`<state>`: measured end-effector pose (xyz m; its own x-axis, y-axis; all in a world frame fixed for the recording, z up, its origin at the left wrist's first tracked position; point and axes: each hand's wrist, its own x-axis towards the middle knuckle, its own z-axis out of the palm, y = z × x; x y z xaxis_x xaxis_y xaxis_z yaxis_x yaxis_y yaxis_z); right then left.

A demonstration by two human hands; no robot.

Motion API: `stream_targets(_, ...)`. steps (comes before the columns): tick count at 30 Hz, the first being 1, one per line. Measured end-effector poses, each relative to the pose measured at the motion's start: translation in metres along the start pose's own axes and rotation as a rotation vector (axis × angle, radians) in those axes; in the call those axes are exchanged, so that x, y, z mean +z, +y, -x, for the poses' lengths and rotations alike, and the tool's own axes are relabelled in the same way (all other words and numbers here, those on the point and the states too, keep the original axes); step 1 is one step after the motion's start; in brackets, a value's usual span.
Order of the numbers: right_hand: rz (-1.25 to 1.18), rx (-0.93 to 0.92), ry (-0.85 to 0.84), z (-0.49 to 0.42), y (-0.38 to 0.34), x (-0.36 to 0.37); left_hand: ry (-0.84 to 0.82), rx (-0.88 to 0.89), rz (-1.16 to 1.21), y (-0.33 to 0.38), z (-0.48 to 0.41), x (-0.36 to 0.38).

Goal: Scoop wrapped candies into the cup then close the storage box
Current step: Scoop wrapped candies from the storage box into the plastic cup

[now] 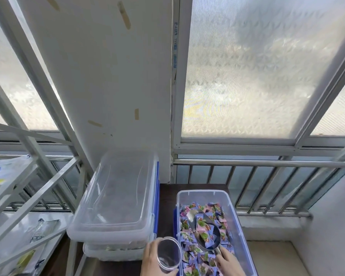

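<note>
The open storage box (229, 198) sits on the dark surface (167, 198) and serves as the reference for everything else. It holds a loose heap of wrapped candies (189, 253) in purple, pink and green wrappers, filling its floor but not reaching its rim. Inside the box, toward its near end, the right hand (228, 262) is closed around the handle of a metal scoop (204, 232), whose bowl points toward the far end of the box and carries several candies. Just beside the box's left wall, the left hand (154, 259) grips a clear cup (169, 253), tilted so its mouth faces the box; the cup looks empty. Further left of the box stands a stack of closed clear boxes (116, 198); I cannot tell whether the topmost clear piece is the open box's lid.

The step in hand appears to be lifting a loaded scoop and tipping it into the cup. To do it well, the scoop should rise level so the candies on top do not slide off. The cup's mouth is best brought over the box's left wall, so that strays fall back into the heap and not onto the surface. The scoop's tip should rest at the cup's rim before tilting, and the pour should be slow, since the wrappers are slick and light. The cup looks narrower than the scoop's bowl, so pouring off the tip rather than the side seems wiser.
</note>
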<state>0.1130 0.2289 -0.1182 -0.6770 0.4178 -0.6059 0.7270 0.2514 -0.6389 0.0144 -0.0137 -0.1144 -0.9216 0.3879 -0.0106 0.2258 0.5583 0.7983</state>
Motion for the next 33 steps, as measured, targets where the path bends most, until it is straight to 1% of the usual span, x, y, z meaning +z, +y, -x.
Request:
stream_targets(1, 0.044, -0.019, -0.013, 0.011, -0.009, -0.010, -0.020, 0.028, 0.000, 0.004, 0.002, -0.001)
stream_targets(2, 0.134, -0.092, -0.057, 0.026, -0.017, -0.021, -0.022, 0.029, 0.022, 0.011, 0.002, -0.006)
stream_targets(4, 0.260, -0.151, -0.064, 0.051, -0.033, -0.045, -0.004, 0.098, -0.017, 0.014, -0.001, -0.010)
stream_targets(7, 0.466, -0.225, -0.032, 0.080, -0.052, -0.071, -0.009, 0.170, 0.006, 0.024, 0.001, -0.018)
stream_targets(9, 0.581, -0.275, -0.043, 0.091, -0.063, -0.081, -0.021, 0.234, -0.017, 0.032, 0.003, -0.021)
stream_targets(13, 0.885, -0.392, -0.057, 0.104, -0.090, -0.085, -0.046, 0.300, -0.068, 0.038, 0.004, -0.020)
stream_targets(17, 1.145, -0.471, 0.024, 0.112, -0.113, -0.085, -0.076, 0.285, -0.059, 0.035, 0.010, -0.015)
stream_targets(21, 1.334, -0.483, 0.078, 0.122, -0.137, -0.086, -0.098, 0.267, -0.025, 0.040, 0.015, -0.015)
stream_targets(24, 1.361, -0.474, 0.113, 0.131, -0.145, -0.088, -0.082, 0.248, 0.001, 0.040, 0.016, -0.014)
stream_targets(28, 1.275, -0.443, 0.122, 0.139, -0.139, -0.096, -0.084, 0.247, 0.028, 0.038, 0.013, -0.011)
stream_targets(30, 1.182, -0.355, 0.081, 0.140, -0.132, -0.103, -0.076, 0.239, 0.049, 0.038, 0.011, -0.012)
stream_targets(33, 1.029, -0.148, -0.014, 0.127, -0.104, -0.109, -0.058, 0.213, 0.095, 0.036, 0.008, -0.012)
